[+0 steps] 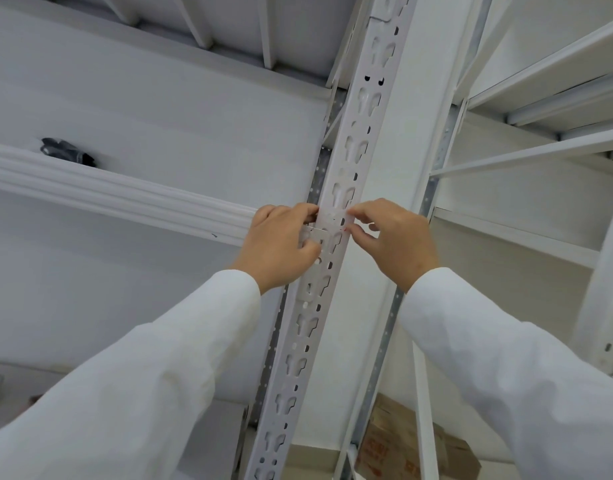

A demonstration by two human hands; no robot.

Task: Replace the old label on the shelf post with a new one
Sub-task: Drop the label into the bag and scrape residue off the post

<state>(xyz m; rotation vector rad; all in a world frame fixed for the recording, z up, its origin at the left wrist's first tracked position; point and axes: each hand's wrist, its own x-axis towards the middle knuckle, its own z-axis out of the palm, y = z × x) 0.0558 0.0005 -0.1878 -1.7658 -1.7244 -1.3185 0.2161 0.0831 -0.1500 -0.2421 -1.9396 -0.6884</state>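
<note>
A white slotted shelf post (346, 161) runs up the middle of the head view. A clear, near-transparent label (334, 218) lies across the post at hand height. My left hand (279, 245) pinches its left edge against the post, and a small pale piece (315, 233) sticks out between those fingers. My right hand (391, 239) pinches the label's right edge with thumb and forefinger. Both arms wear white sleeves. The label's print cannot be made out.
White shelf beams (125, 195) extend left of the post, with a dark object (68, 150) resting on the upper shelf. More white racking (540, 98) stands to the right. A brown cardboard box (412, 448) sits low behind the post.
</note>
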